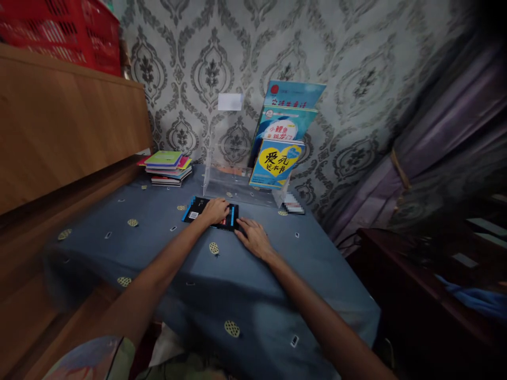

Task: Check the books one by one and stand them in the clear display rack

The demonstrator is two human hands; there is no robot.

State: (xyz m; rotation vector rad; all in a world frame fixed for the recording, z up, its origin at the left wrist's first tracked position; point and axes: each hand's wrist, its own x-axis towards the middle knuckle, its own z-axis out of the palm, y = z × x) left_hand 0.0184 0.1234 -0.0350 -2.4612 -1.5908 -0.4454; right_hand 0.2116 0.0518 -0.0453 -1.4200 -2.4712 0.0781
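Note:
A black book [193,209] with blue edges and a white barcode patch lies flat on the cloth-covered table. My left hand [216,211] rests on top of it, palm down with the fingers laid over the cover; part of the book is hidden under it. At the book's right edge is my right hand [255,238], open, fingers stretched and the fingertips at the corner. Behind the book stands a clear acrylic rack [237,187]. Its right side holds a blue-and-yellow book [273,179], a teal book [303,119] and a blue book [297,91], leaning back in tiers.
A stack of books [168,171] sits at the table's back left. Right of the rack lies a small blurred pale item [293,203]. A wooden cabinet [75,116] with a red basket [67,31] borders the left; a purple curtain [435,126] hangs at right.

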